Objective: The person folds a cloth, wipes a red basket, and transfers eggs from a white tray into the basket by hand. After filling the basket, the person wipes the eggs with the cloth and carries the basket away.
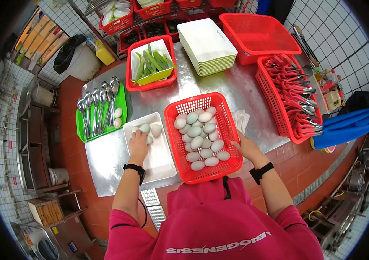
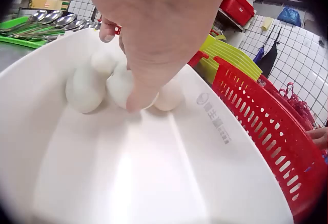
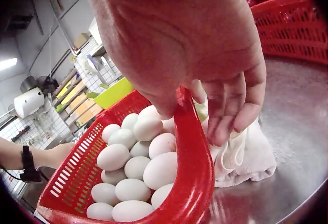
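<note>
My left hand [image 1: 138,145] reaches down into a white tray [image 1: 159,162] holding several pale eggs. In the left wrist view its thumb lies against a pale egg [image 2: 119,88], fingers curled over the far side. More eggs, such as a greenish-white egg [image 2: 84,89], lie close by in the tray. Just right of the tray stands a red slotted basket [image 1: 184,171] with many pale eggs [image 1: 196,142] piled inside. At the basket's right rim, my right hand [image 1: 247,147] grips the edge, thumb on the inner side and fingers outside, as the right wrist view shows.
Left of the tray, a green tray [image 1: 123,99] holds ladles [image 1: 102,104] and a few eggs. A folded white cloth [image 1: 240,121] lies beside the basket. Behind are green vegetables [image 1: 152,65] and stacked trays [image 1: 206,43]; a basket of red-handled utensils [image 1: 288,93] stands right.
</note>
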Demonstrator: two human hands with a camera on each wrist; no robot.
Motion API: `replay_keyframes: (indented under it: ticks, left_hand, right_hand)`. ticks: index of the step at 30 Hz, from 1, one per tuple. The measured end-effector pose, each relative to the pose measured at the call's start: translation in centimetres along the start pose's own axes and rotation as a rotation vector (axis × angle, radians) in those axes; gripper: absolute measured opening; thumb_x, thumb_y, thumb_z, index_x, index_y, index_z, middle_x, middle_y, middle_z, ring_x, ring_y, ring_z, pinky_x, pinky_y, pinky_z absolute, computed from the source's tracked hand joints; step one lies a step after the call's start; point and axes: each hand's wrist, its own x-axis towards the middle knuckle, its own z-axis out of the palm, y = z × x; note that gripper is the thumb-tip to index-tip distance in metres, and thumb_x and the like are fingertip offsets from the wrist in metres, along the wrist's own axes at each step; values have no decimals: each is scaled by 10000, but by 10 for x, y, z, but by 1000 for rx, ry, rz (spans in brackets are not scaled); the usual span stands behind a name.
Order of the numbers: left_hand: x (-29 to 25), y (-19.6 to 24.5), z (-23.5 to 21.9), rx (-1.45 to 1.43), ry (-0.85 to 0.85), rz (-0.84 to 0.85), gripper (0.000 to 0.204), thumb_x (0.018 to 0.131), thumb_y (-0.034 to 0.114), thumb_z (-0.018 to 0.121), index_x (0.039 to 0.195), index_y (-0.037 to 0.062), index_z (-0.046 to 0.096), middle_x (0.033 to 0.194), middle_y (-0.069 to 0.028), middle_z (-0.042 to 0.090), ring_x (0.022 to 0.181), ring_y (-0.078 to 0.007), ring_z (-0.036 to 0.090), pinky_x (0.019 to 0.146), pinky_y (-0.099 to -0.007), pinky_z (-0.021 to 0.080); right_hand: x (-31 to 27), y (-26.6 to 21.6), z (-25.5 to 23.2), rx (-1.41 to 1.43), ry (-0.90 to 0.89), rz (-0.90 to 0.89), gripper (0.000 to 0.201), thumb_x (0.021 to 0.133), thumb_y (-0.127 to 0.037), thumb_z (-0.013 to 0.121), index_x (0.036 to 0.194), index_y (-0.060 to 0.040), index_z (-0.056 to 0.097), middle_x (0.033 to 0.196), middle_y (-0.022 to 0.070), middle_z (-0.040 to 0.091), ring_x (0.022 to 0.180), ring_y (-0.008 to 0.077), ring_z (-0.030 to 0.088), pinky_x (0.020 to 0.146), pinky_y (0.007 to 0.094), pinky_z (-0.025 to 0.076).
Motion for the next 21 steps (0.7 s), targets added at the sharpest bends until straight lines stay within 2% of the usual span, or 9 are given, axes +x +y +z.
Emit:
replay_keyframes:
  ticks: [6, 8, 9, 11, 13, 15, 16, 18, 21]
  left_hand:
    - [-8, 10, -33, -195, 31, -38, 453, 718, 193, 866, 1123, 108, 681, 1077, -102, 658, 1079, -306, 604, 908, -434, 530]
    - [-9, 32, -56, -362, 175, -63, 444, 736, 202, 858, 1127, 86, 682, 1079, -120, 675, 1058, -334, 614, 927, -447, 522]
    - [-8, 45, -65, -358, 173, -66, 444, 736, 202, 858, 1127, 86, 682, 1079, -120, 675, 1058, -334, 614, 927, -447, 522]
    - [-6, 77, -82, -573, 210, 101, 448, 753, 213, 851, 1142, 75, 677, 1121, -127, 679, 1069, -353, 617, 934, -458, 522]
    - [-7, 122, -98, -620, 102, 192, 440, 762, 222, 838, 1144, 72, 680, 1136, -133, 684, 1092, -346, 620, 946, -448, 521]
    - [-7, 157, -82, -593, 61, 365, 416, 756, 220, 823, 1116, 82, 668, 1104, -124, 661, 1069, -333, 619, 927, -445, 520]
    - [-5, 173, -74, -591, 61, 366, 416, 756, 220, 823, 1116, 82, 668, 1104, -124, 661, 1069, -333, 619, 927, -445, 520]
    - [-2, 200, -56, -494, 30, 534, 408, 726, 183, 801, 1084, 73, 638, 1057, -111, 623, 1031, -312, 606, 871, -446, 520]
    - [9, 222, -23, -336, 5, 622, 395, 716, 157, 792, 1060, 80, 613, 1055, -100, 593, 1025, -304, 592, 839, -437, 513]
  right_hand:
    - [2, 5, 4, -9, 2, 16, 655, 1005, -387, 593, 1561, -148, 344, 1124, 291, 700, 1054, 485, 662, 898, 561, 521]
    - [3, 8, 6, -3, 7, 24, 657, 1004, -395, 595, 1562, -154, 347, 1149, 292, 693, 1068, 486, 658, 904, 557, 521]
    - [3, 9, 6, 0, 3, 21, 657, 1004, -395, 595, 1562, -154, 347, 1149, 292, 693, 1068, 486, 658, 904, 557, 521]
    - [4, 10, 8, 51, 15, -14, 656, 1003, -398, 597, 1561, -159, 349, 1165, 290, 689, 1076, 486, 655, 905, 554, 522]
    - [3, 8, 7, 42, 14, -13, 652, 1003, -397, 597, 1560, -164, 351, 1158, 288, 691, 1075, 484, 657, 906, 552, 522]
    - [1, 5, 2, 32, 20, -7, 647, 1003, -396, 598, 1558, -169, 353, 1151, 287, 694, 1073, 483, 658, 906, 550, 521]
    - [1, 1, -1, 30, -8, 9, 656, 1005, -377, 604, 1567, -154, 348, 1175, 288, 690, 1105, 470, 653, 929, 532, 518]
    - [1, 2, -2, 30, -36, 27, 665, 1007, -358, 610, 1576, -139, 343, 1199, 290, 686, 1137, 457, 647, 952, 514, 515]
    - [2, 7, 2, 19, -10, -8, 652, 1003, -399, 599, 1565, -189, 342, 1129, 280, 702, 1067, 473, 664, 903, 543, 521]
